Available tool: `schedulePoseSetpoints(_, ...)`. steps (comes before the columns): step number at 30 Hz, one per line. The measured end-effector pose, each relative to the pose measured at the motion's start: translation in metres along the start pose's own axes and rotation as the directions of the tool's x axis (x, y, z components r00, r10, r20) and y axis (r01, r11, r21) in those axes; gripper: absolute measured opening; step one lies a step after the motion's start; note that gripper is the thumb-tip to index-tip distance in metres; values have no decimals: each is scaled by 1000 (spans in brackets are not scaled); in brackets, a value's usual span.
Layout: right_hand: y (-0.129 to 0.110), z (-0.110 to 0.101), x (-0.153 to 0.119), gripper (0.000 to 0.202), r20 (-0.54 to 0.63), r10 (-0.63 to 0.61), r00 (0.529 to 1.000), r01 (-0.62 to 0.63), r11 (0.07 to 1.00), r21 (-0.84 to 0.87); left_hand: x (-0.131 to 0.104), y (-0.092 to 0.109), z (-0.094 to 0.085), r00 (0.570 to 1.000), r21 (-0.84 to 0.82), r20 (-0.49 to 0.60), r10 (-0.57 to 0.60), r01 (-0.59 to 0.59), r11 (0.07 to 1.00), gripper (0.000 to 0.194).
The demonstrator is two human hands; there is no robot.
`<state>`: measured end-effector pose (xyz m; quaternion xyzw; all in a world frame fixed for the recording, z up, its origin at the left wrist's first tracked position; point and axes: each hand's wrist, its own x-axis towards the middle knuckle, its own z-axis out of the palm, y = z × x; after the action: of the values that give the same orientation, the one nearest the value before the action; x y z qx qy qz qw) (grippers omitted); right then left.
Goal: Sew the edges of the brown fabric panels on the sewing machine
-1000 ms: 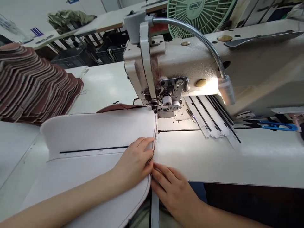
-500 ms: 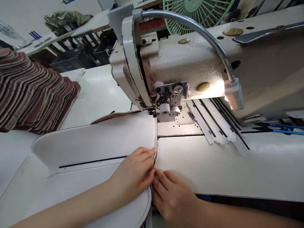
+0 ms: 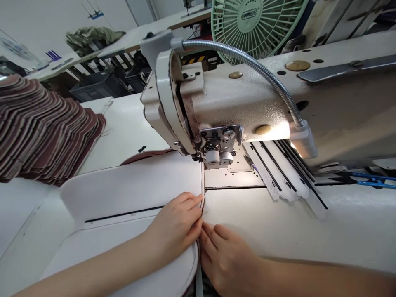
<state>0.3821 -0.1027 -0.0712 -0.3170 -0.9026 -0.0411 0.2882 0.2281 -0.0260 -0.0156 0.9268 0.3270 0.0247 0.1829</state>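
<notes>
A pale wall [image 3: 62, 16] and a long far table [image 3: 145, 31] fill the back of the room, with a heap of green cloth [image 3: 91, 39] on that table and dark bins [image 3: 95, 86] below. A green fan [image 3: 247, 29] stands behind my machine [image 3: 247, 95]. My own table [image 3: 278, 235] is white, and at its left a tall, leaning stack [image 3: 43, 128] of brown pieces rises in many layers.

The panel [image 3: 139, 185] lies in front of me, white side up, spread to the left of the machine's head. Its right edge runs from beneath the head down toward me, and a black strip [image 3: 123, 214] crosses its face. Some brown [image 3: 142, 156] shows along the far edge.

My left hand [image 3: 176, 222] rests on the panel, fingers and thumb curled over the right edge and gripping it. My right hand [image 3: 227, 253] is just beside it, fingers drawn together, pinching the same edge a little nearer to me. A fine loop of thread [image 3: 210, 202] lies right of my left fingertips.

The lamp [image 3: 303, 140] hangs from its bent neck, lit, over white strips [image 3: 272, 167] with black lines, fanned out under the arm. A small pointed tool [image 3: 250, 161] lies just left of them; blue scissors [image 3: 371, 175] lie farther right.
</notes>
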Motion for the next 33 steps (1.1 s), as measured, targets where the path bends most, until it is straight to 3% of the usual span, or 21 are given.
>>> schedulePoseSetpoints(6,15,1,7,23,77,-40,996,43,998,-37,13,-9,-1,999,-59,-42,-21,19,998,19)
schedulePoseSetpoints(13,26,6,13,15,128,-21,992,27,998,-48,12,-9,-9,979,-207,77,-190,202,957,10)
schedulePoseSetpoints(14,28,5,14,14,145,-19,989,27,998,-48,9,-6,-11,974,-201,100,-205,221,954,17)
schedulePoseSetpoints(18,33,3,16,16,174,-41,984,56,995,-83,-2,5,-20,943,-70,229,-242,265,962,78)
schedulePoseSetpoints(20,35,4,16,23,138,-47,989,64,990,-123,-3,7,-24,915,-31,293,-277,299,954,91)
schedulePoseSetpoints(24,39,7,13,28,75,-43,996,55,984,-169,0,6,-30,908,-65,339,-246,283,957,81)
schedulePoseSetpoints(28,40,11,13,28,98,-48,994,64,984,-167,5,3,-34,925,-58,330,-188,219,974,73)
schedulePoseSetpoints(33,38,12,15,28,86,-17,996,28,991,-127,13,-4,-30,926,-5,319,-199,212,977,69)
